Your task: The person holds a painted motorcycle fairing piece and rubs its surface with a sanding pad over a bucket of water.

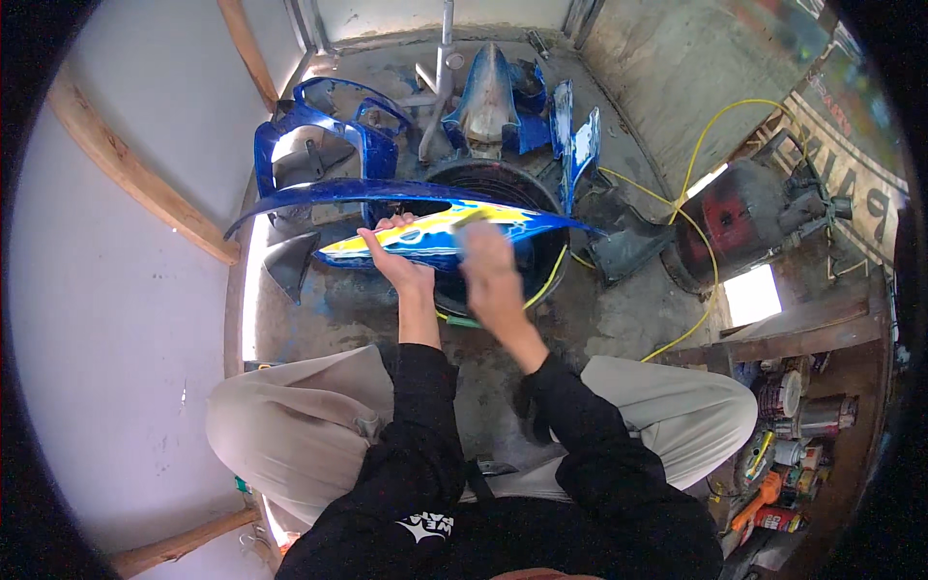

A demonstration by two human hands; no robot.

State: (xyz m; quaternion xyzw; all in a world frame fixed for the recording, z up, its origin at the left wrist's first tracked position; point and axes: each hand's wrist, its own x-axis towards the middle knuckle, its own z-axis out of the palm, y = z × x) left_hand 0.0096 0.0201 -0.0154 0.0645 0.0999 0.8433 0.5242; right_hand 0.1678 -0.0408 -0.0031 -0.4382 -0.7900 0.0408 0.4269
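A long blue plastic motorcycle body panel point(430, 246) with yellow and white patches lies across my front, above a round black tub point(556, 280). My left hand point(401, 266) grips its lower edge left of the middle, the thumb in front and fingertips showing on the patched face. My right hand point(491, 275) is over the right half of the panel, smeared by motion. Its fingers are bent around something small and olive-coloured point(471, 220) against the surface; its kind cannot be made out. The panel hides much of the tub's inside.
More blue body parts point(377, 145) stand beyond the tub, beside a grey metal stand point(445, 72). A dark fender-like piece point(619, 237) lies at right. A yellow hose point(713, 251) runs to a red and black tank point(730, 217). Cans point(778, 396) crowd the lower right shelf.
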